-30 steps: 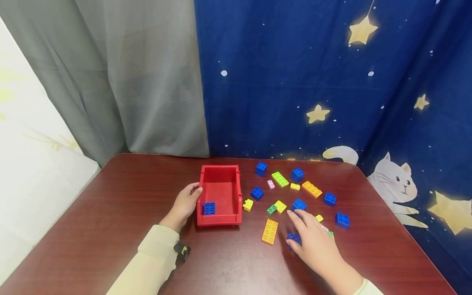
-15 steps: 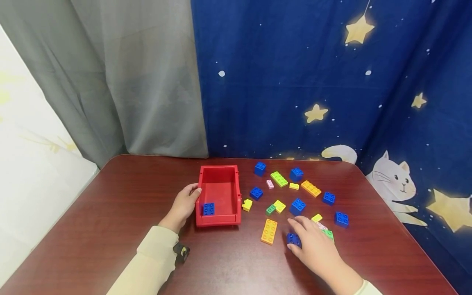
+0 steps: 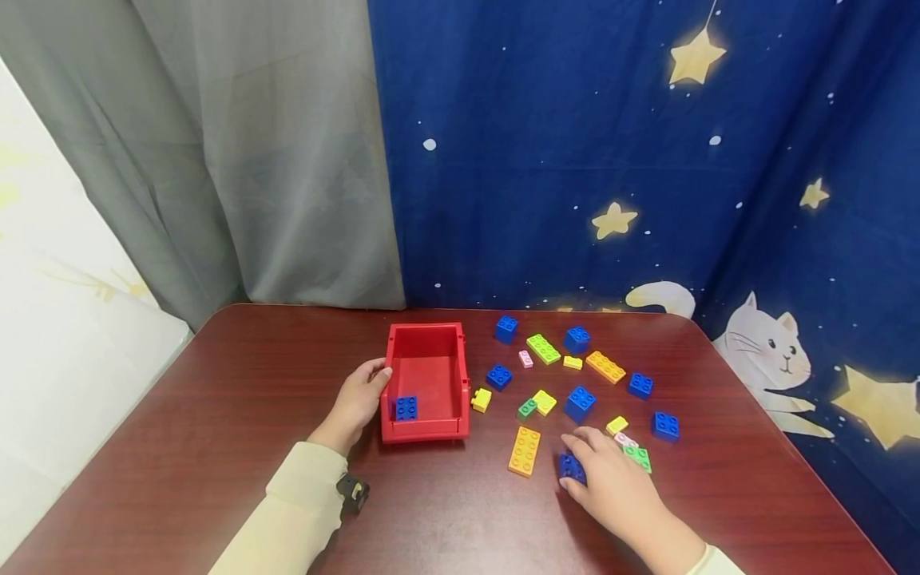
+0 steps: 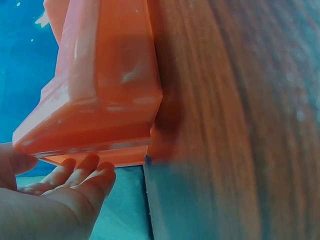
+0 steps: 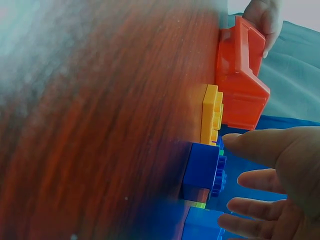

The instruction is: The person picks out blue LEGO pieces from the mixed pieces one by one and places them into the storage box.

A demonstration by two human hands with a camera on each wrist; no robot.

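Observation:
My left hand point(image 3: 357, 403) holds the left wall of a red plastic bin point(image 3: 427, 431), its thumb over the rim. In the left wrist view, the fingers lie along the bin's outer side. One blue toy building brick point(image 3: 406, 409) sits inside the bin, near its front left corner. To the right, my right hand point(image 3: 616, 483) hovers around another blue building brick point(image 3: 571, 468) on the table. In the right wrist view, the thumb and fingers are spread just above that blue brick point(image 5: 201, 172), with a gap showing between them and its studs.
Several bricks lie scattered right of the bin, including an orange one point(image 3: 525, 452), a blue one point(image 3: 579, 404) and a bright green one point(image 3: 636, 458) beside my right hand. A small yellow brick point(image 3: 481, 400) lies close to the bin's right wall. Curtains hang behind the brown table point(image 3: 287, 343).
My right hand has drawn back slightly toward me and lower, its fingers nearer the blue brick. More of the pink and green bricks shows. The left hand and bin have stayed in place.

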